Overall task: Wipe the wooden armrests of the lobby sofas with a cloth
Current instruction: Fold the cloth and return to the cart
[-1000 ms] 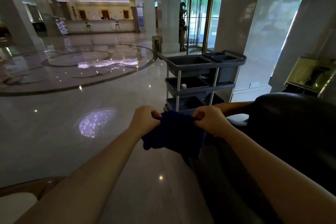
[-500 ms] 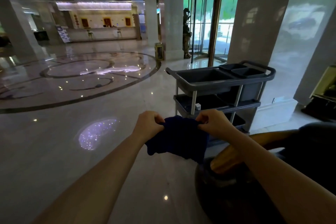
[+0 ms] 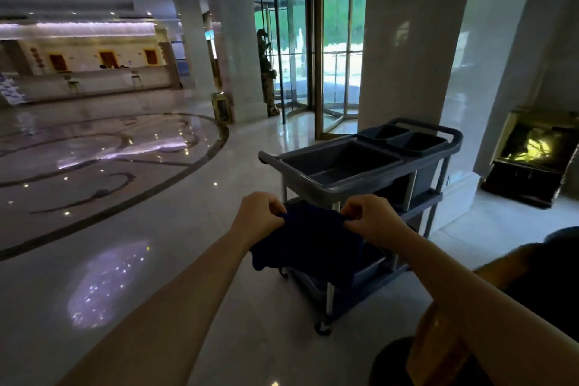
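A dark blue cloth (image 3: 308, 244) hangs stretched between both hands in front of me. My left hand (image 3: 258, 213) pinches its left top corner and my right hand (image 3: 369, 218) pinches the right top corner. Below my right forearm, at the bottom right, a wooden armrest (image 3: 437, 357) of a dark leather sofa (image 3: 551, 273) shows. The cloth is held in the air, well apart from the armrest.
A grey three-shelf cleaning cart (image 3: 357, 175) stands just behind the cloth on the polished marble floor (image 3: 156, 229). White pillars (image 3: 404, 41) and a revolving glass door (image 3: 316, 50) rise behind it. A dark brass-topped bin (image 3: 532, 160) sits at the right wall.
My view has swung left and up, so the sofa and armrest slid toward the bottom right and the cart came closer. Both hands keep holding the cloth the same way.
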The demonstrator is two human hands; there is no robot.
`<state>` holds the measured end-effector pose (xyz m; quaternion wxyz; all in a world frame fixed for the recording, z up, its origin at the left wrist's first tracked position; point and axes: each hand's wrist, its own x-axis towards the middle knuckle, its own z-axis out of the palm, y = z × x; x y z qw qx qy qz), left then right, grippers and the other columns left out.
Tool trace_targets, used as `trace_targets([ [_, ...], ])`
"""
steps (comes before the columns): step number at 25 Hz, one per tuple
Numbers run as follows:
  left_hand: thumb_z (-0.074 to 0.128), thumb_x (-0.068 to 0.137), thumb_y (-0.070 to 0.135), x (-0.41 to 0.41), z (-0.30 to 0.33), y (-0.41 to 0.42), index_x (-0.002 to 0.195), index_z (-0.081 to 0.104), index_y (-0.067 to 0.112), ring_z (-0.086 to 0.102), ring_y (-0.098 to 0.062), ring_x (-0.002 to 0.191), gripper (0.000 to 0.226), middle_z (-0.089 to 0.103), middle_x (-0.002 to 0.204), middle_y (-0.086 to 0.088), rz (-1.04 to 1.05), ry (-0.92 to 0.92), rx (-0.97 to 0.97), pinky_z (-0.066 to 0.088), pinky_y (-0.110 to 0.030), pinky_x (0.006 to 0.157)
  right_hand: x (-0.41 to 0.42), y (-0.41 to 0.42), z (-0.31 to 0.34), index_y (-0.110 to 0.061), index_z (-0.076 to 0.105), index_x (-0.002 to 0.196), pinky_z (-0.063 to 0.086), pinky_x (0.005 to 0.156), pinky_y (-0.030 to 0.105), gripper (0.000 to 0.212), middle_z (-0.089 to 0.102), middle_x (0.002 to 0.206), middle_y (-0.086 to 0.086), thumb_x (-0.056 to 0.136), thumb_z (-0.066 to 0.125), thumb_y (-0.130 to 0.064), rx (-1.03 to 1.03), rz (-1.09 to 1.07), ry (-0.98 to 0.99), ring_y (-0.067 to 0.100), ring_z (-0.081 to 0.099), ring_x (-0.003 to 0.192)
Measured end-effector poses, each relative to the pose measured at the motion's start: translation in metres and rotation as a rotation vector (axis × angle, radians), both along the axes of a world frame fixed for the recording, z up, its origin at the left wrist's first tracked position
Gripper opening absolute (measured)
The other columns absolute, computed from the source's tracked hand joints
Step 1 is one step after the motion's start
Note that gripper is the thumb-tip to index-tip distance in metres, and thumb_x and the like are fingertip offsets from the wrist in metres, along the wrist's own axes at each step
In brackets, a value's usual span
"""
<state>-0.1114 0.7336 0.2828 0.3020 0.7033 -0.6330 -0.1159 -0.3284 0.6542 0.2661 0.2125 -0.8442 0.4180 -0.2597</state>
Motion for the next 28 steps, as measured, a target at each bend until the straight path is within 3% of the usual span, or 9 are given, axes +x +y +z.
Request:
trace_targets([
  [4, 0.065, 0.074, 0.007, 0.045, 0.011, -0.090, 0.080, 0.068, 0.010, 0.059, -0.015, 0.075, 0.007, 0.065, 0.083, -0.007, -0.081, 0.004, -0.013, 0.042, -0.017, 0.067, 0.039, -0.071, 0.009, -0.014, 0.068, 0.077, 0.039, 0.066, 0.017, 0.010, 0.062, 0.070, -0.005, 0.070, 0.070, -0.007, -0.010, -0.092, -0.030, 0.009, 0.057, 0.070],
  [8, 0.065, 0.072, 0.004, 0.077, 0.018, -0.195, 0.081, 0.070, 0.010, 0.057, -0.009, 0.073, 0.013, 0.066, 0.083, -0.003, -0.150, -0.018, -0.050, 0.036, -0.007, 0.061, 0.068, -0.161, 0.013, -0.016, 0.068, 0.077, 0.041, 0.063, 0.015, 0.010, 0.064, 0.073, -0.004, 0.070, 0.070, -0.010, -0.038, -0.157, -0.032, 0.009, 0.058, 0.071],
  [13, 0.068, 0.069, 0.007, 0.101, 0.023, -0.333, 0.078, 0.070, 0.014, 0.053, -0.004, 0.068, 0.012, 0.065, 0.079, 0.000, -0.184, -0.038, -0.063, 0.034, -0.006, 0.057, 0.090, -0.278, 0.016, -0.016, 0.068, 0.078, 0.039, 0.062, 0.011, 0.010, 0.063, 0.074, -0.004, 0.070, 0.070, -0.010, -0.045, -0.211, -0.080, 0.007, 0.056, 0.070],
  [18, 0.070, 0.068, 0.008, 0.113, 0.015, -0.449, 0.077, 0.070, 0.015, 0.053, -0.001, 0.064, 0.011, 0.063, 0.076, 0.002, -0.247, -0.012, -0.049, 0.034, -0.006, 0.058, 0.101, -0.377, 0.014, -0.012, 0.068, 0.081, 0.040, 0.067, 0.019, 0.012, 0.062, 0.074, -0.002, 0.070, 0.070, -0.007, -0.043, -0.293, -0.040, 0.009, 0.055, 0.070],
  [24, 0.070, 0.069, 0.007, 0.123, -0.025, -0.578, 0.081, 0.070, 0.013, 0.058, -0.012, 0.076, 0.013, 0.065, 0.081, -0.001, -0.403, 0.015, 0.023, 0.042, -0.022, 0.072, 0.108, -0.476, -0.013, -0.012, 0.069, 0.079, 0.037, 0.056, 0.000, 0.013, 0.062, 0.069, -0.005, 0.067, 0.071, -0.006, 0.000, -0.467, -0.039, 0.005, 0.054, 0.063],
  [28, 0.069, 0.067, 0.005, 0.119, -0.060, -0.656, 0.080, 0.071, 0.012, 0.058, -0.011, 0.074, 0.014, 0.069, 0.082, -0.005, -0.556, -0.004, 0.070, 0.043, -0.022, 0.071, 0.115, -0.519, -0.048, -0.011, 0.069, 0.078, 0.044, 0.067, 0.022, 0.013, 0.068, 0.074, 0.002, 0.067, 0.067, -0.005, 0.079, -0.626, -0.062, 0.013, 0.060, 0.071],
])
